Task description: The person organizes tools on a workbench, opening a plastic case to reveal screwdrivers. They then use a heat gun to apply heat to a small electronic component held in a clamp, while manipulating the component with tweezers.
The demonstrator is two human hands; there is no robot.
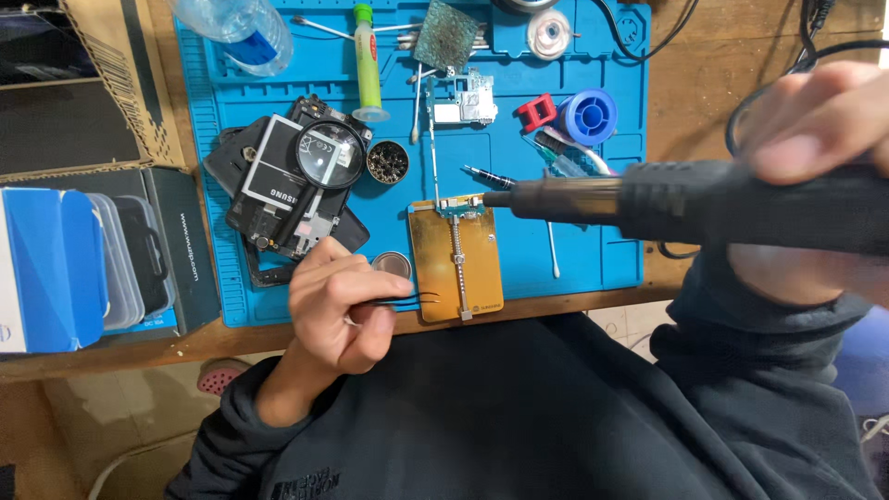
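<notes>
My right hand grips a black hot-air tool, its nozzle tip pointing left at a small circuit board clamped at the top of a gold holder plate. My left hand pinches dark tweezers, their tips resting at the holder's lower left edge. Both lie on a blue work mat.
On the mat sit a dismantled phone with a magnifier on it, a tin of small parts, a green-capped syringe tube, another circuit board, a blue solder spool, a screwdriver. Boxes stand left. Cables trail at upper right.
</notes>
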